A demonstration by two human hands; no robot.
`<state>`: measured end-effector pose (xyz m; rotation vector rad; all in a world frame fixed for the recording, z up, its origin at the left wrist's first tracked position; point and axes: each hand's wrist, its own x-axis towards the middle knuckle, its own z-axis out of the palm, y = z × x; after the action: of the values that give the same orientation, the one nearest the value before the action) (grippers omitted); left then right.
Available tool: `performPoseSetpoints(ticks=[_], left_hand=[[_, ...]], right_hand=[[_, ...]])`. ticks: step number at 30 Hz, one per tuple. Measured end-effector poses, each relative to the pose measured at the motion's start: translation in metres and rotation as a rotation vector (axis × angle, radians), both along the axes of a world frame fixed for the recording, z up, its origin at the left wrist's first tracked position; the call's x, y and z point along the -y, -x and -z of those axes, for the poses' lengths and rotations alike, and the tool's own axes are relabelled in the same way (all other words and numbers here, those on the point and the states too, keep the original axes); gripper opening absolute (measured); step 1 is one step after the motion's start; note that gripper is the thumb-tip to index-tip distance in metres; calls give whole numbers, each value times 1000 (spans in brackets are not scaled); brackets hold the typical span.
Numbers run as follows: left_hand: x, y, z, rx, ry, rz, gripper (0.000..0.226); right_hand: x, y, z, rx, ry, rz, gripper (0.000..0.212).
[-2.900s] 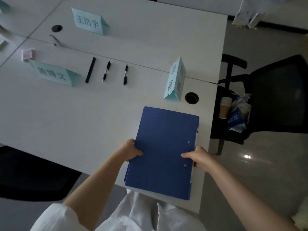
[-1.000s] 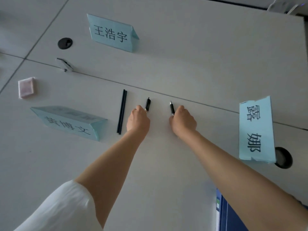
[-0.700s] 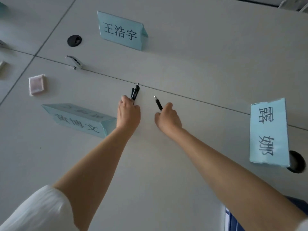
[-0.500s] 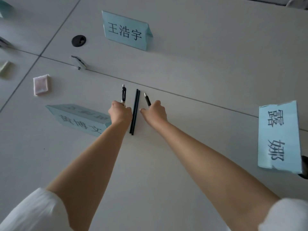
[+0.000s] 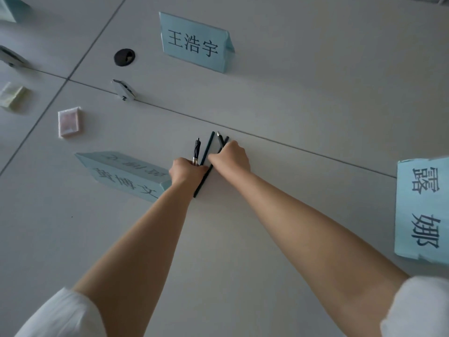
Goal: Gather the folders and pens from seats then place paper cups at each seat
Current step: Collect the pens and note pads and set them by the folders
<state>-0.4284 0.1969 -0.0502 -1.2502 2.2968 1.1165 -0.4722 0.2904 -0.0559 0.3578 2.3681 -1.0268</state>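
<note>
On the white table [image 5: 303, 98], my left hand [image 5: 186, 173] grips a black click pen [image 5: 196, 149] that points away from me. Close beside it, my right hand [image 5: 231, 158] grips a second black pen [image 5: 220, 140] whose tip sticks out past the knuckles. Two thin dark pencils lie between and under the hands. One pencil [image 5: 208, 147] runs up between the two pens. The other pencil [image 5: 202, 182] slants under my right hand's fingers and out below my left wrist. Whether my right hand's fingers also hold a pencil is hidden.
Three light-blue name cards stand around the hands: one far ahead [image 5: 194, 42], one at the left [image 5: 121, 173], one at the right [image 5: 422, 210]. A black cable hole [image 5: 124, 57], a metal clip [image 5: 122, 90] and a pink pad [image 5: 69, 121] lie at the left.
Each hand picked up a pen from the table, then both hands moved left and came together at the pencils. The two pencils, side by side before, now lie apart at an angle.
</note>
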Motion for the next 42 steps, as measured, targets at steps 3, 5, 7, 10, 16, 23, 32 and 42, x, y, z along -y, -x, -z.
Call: performPoseSetpoints(ticks=[3,5,7,10,16,23,32,42], left_hand=[[-2,-1,2,-1,38,8,24],[-5,1,3,3,77,37,17],[-7,2,2,5,107,77,16],[-10,-2,2,3,120,113,27],[-22,-28,-19,-40,-10,256,24],[-29,-126,-67,-138,-385,257,15],[32,-352,-131,-310,-620,-74,22],[159,-592,-153,-559,-532,-452,20]], right_hand=[[-1,-3,-1,-68,-82,-46,32],[1,-3,-1,-101,-134,-81,31],[1,-3,-3,-116,-177,-118,26],[-6,-4,-4,-128,-270,-175,25],[-49,-30,-17,-52,-314,-240,15],[-67,-123,-69,-33,-26,-95,27],[-5,-317,-133,-2,370,33,9],[143,-531,-176,200,583,-101,9]])
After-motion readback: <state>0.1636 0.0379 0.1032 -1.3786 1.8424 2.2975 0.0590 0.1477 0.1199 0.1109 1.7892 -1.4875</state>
